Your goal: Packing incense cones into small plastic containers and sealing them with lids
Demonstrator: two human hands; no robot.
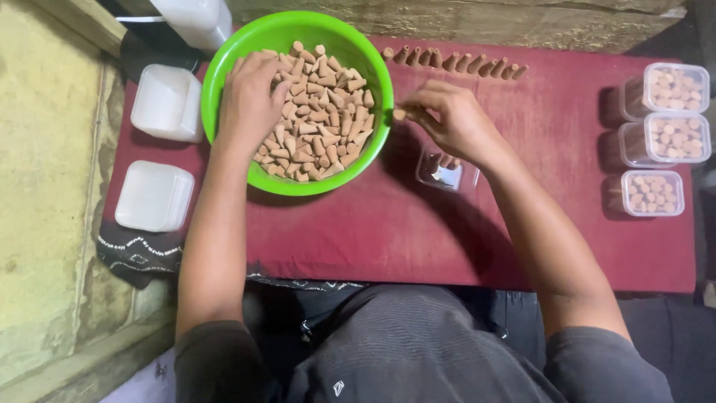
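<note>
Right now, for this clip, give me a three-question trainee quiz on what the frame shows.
1. True or false: the left hand is inside the green bowl.
2. What does the right hand pinch? A) a lid B) a cone C) a cloth
3. How many filled boxes stand at the right of the red mat?

Key: 1 true; 2 B; 3 three.
</note>
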